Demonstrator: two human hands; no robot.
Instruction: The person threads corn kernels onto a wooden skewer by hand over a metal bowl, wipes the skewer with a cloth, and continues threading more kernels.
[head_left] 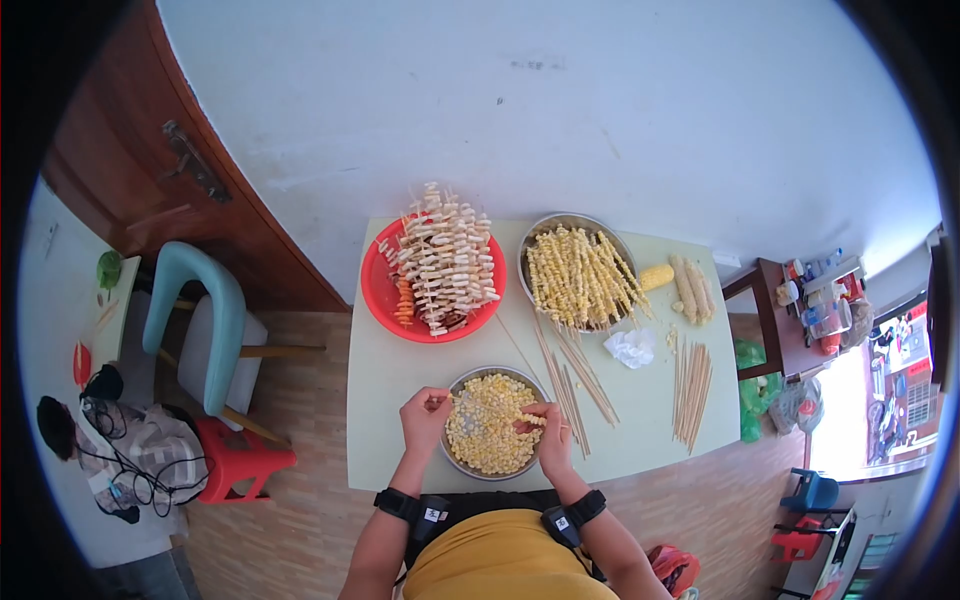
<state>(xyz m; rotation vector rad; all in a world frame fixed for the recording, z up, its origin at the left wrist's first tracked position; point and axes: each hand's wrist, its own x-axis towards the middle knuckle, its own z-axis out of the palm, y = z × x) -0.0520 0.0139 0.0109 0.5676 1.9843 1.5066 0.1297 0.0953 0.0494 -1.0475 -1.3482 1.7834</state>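
Observation:
A metal bowl full of loose yellow corn kernels stands at the table's front edge, between my hands. At its left rim my left hand is closed in a pinch, and what lies between the fingertips is too small to make out. My right hand reaches over the right rim, fingers closed on a short row of corn kernels. Just right of the bowl lie loose bamboo skewers. Behind them, a second metal bowl holds many skewers threaded with corn kernels.
A red basin at the back left is heaped with skewers of white sliced pieces. Corn cobs, crumpled white plastic and more bamboo skewers lie on the right. The wall borders the table behind; a chair stands left.

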